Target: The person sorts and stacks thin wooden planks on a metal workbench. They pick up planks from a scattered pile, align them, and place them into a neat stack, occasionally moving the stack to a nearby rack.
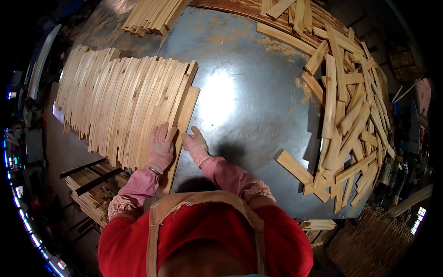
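Observation:
A long row of light wooden strips [124, 101], standing on edge side by side, fills the left of the metal table. A separate wooden board [188, 104] lies along the row's right end, reaching slightly nearer to me than the strips. My left hand [161, 148], in a pale pink glove, rests with its fingers stretched out over the last strips next to that board. My right hand [197, 147], gloved too, is at the board's right edge with its thumb and fingers apart. Its fingertips are at or close to the wood; I cannot tell whether they touch.
A heap of loose, crisscrossed wooden pieces [350, 111] covers the table's right side, one board [294, 166] jutting toward the middle. Another bundle of strips [154, 17] lies at the far left. Sawdust dots the metal tabletop [249, 92]. Stacked wood [87, 194] stands below at the left.

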`<state>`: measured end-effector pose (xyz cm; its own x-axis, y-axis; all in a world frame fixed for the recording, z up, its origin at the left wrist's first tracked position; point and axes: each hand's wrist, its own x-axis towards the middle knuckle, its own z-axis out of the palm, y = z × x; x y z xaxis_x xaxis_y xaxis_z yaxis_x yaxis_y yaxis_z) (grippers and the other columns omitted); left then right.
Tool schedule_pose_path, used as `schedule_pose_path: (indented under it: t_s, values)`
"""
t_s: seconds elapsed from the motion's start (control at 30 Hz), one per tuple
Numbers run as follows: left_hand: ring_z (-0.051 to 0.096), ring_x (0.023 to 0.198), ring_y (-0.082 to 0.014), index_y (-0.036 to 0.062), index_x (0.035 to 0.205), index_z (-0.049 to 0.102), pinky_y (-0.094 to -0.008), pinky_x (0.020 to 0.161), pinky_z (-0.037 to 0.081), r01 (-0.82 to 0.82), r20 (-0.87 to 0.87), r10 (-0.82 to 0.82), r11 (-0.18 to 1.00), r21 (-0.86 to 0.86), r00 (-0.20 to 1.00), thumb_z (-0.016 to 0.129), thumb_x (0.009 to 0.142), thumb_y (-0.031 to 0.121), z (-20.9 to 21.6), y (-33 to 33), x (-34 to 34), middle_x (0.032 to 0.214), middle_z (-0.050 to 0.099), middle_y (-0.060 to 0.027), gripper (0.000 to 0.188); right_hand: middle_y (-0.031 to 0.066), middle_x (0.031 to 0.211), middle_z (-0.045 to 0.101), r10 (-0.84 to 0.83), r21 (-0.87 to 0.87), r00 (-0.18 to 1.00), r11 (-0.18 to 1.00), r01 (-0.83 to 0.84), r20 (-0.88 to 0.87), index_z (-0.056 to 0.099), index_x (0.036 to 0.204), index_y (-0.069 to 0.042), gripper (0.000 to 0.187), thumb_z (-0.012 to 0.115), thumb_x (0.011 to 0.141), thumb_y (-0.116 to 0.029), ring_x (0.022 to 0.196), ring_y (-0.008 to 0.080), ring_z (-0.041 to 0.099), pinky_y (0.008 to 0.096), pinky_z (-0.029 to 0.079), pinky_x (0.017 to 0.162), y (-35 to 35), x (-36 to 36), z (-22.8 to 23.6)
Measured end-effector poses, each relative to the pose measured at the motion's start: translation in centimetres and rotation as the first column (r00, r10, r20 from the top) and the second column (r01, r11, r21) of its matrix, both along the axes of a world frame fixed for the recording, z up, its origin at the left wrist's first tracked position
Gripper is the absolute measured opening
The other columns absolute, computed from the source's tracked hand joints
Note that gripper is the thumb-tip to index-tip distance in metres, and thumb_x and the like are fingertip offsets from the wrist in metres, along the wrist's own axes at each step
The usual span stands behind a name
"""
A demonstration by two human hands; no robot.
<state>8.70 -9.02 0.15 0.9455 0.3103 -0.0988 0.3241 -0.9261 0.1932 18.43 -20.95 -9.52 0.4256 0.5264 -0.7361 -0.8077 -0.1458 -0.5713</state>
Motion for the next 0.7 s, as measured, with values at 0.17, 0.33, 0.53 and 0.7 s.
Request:
schedule_pose_path:
  t_s: [0.17,0.33,0.53,0.7]
  values:
    - [0.047,0.148,-0.0436,0.0023,0.154,0.052,-0.0540,0.131,0.028,-0.059,0.188,0.099,0.977,-0.207,0.977,0.063,0.090,-0.002,-1.3,0.2,-0.9,0.156,0.054,-0.0248,0.065,0.0177,0.105,0.069,0.155,0.067,0.986,0.986,-0.151,-0.066,0.032,0.165,0.002,0.080,0.070,0.100,-0.025,0.074,0.0196,0.065,0.0377,0.056,0.060,2.4,1.4,2.6]
    - [0.045,0.151,-0.0417,0.0036,0.156,0.051,-0.0545,0.132,0.024,-0.111,0.027,0.115,0.986,-0.124,0.993,0.067,0.092,0.011,-1.0,-1.0,-4.4,0.157,0.054,-0.0229,0.065,0.0273,0.137,0.067,0.402,-0.232,0.762,0.915,-0.329,0.507,0.044,0.158,0.003,0.070,0.060,0.104,-0.039,0.123,0.0387,0.066,0.0414,0.049,0.107,-0.1,0.0,6.4]
    - [0.032,0.156,-0.0398,-0.0036,0.161,0.040,-0.0580,0.132,0.013,-0.002,-0.229,0.035,0.990,0.141,0.973,0.070,0.096,0.047,2.0,-4.3,-5.4,0.166,0.042,-0.0204,0.088,0.0266,0.161,0.052,0.430,-0.070,0.809,0.895,-0.441,0.400,0.045,0.162,0.002,0.074,0.058,0.105,-0.044,0.148,0.0376,0.053,0.0378,0.038,0.124,-2.2,-0.9,0.1]
    - [0.029,0.160,-0.0416,-0.0025,0.163,0.039,-0.0581,0.134,0.010,-0.003,-0.130,0.026,0.985,0.173,0.991,0.069,0.095,0.048,-1.0,-3.4,-7.5,0.170,0.037,-0.0228,0.090,0.0262,0.139,0.068,0.577,-0.577,0.346,0.809,-0.115,0.740,0.057,0.153,-0.002,0.067,0.069,0.097,-0.037,0.132,0.0419,0.063,0.0465,0.047,0.116,-10.7,4.8,6.1]
